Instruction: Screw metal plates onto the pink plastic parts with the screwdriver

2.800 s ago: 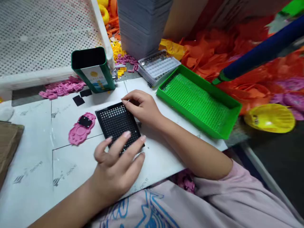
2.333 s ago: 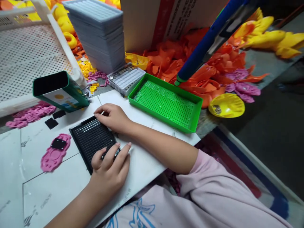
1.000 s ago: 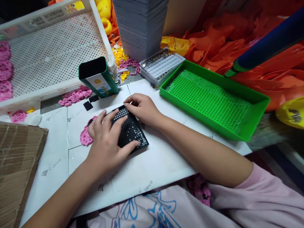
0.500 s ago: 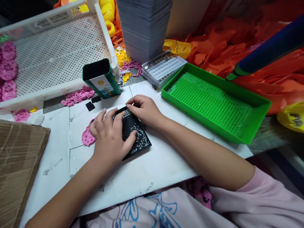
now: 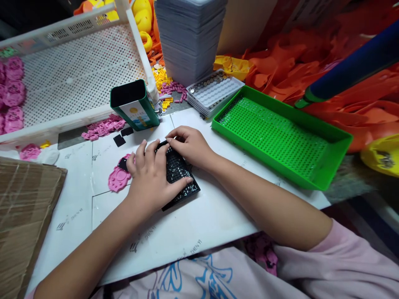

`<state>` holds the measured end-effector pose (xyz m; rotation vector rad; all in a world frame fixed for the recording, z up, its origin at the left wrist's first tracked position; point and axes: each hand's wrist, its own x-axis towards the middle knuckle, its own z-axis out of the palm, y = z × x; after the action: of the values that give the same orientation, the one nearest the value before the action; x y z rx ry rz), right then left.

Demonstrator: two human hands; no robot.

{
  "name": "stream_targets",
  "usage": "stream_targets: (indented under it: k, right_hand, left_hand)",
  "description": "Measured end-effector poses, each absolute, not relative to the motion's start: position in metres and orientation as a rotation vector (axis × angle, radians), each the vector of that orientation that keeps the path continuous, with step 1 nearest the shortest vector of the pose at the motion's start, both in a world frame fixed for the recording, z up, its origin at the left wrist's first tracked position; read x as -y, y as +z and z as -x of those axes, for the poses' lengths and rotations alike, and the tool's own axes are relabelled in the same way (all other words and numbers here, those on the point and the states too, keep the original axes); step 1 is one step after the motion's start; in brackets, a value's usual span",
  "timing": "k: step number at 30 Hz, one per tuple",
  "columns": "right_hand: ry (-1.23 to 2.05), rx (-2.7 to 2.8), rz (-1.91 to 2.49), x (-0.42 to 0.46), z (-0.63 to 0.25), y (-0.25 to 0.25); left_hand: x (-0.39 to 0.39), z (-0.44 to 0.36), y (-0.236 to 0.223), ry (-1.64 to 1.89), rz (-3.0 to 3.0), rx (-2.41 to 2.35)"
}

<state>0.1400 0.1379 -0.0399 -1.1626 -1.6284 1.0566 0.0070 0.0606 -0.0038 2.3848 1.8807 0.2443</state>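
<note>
A small black tray (image 5: 177, 168) with a grid of holes lies on the white tabletop sheet, holding many tiny shiny metal pieces. My left hand (image 5: 151, 178) spreads over its left side, fingers apart, with the thumb reaching across the near part. At the tray's far end my right hand (image 5: 195, 147) has thumb and index finger pressed together; what is between them is too small to make out. A flat pink moulded piece (image 5: 117, 179) lies left of my left hand, with a black square (image 5: 123, 164) against it, partly hidden by the fingers.
Behind stand a green tin (image 5: 135, 106) and a white perforated crate (image 5: 84, 70). A green tray (image 5: 274, 137) sits to the right, near grey trays (image 5: 215, 93) and a tall grey stack (image 5: 191, 45). Cardboard (image 5: 28, 220) borders the left; a blue pole (image 5: 349, 66) slants in at right.
My left hand has shifted slightly right over the black tray, uncovering more of the pink piece and the black square. My right hand stays at the far end of the tray.
</note>
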Motion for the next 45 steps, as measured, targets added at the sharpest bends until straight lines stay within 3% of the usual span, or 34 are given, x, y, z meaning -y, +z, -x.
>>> stream_targets:
  k: [13,22,30,45]
  right_hand:
    - [1.067,1.635,1.149,-0.138,-0.14,-0.039]
    - [1.078,1.62,1.145,-0.137,-0.14,-0.04]
    - [1.079,1.611,1.145,-0.137,-0.14,-0.04]
    - [1.08,1.601,1.171,-0.137,-0.14,-0.038]
  left_hand:
    - [-0.044,0.029,-0.001,0.303,-2.688,-1.832]
    - [-0.009,0.02,0.002,0.161,-2.868,-1.386]
    - [-0.024,0.034,-0.003,0.092,-2.943,-0.86]
    - [-0.053,0.067,-0.002,0.144,-3.085,-1.128]
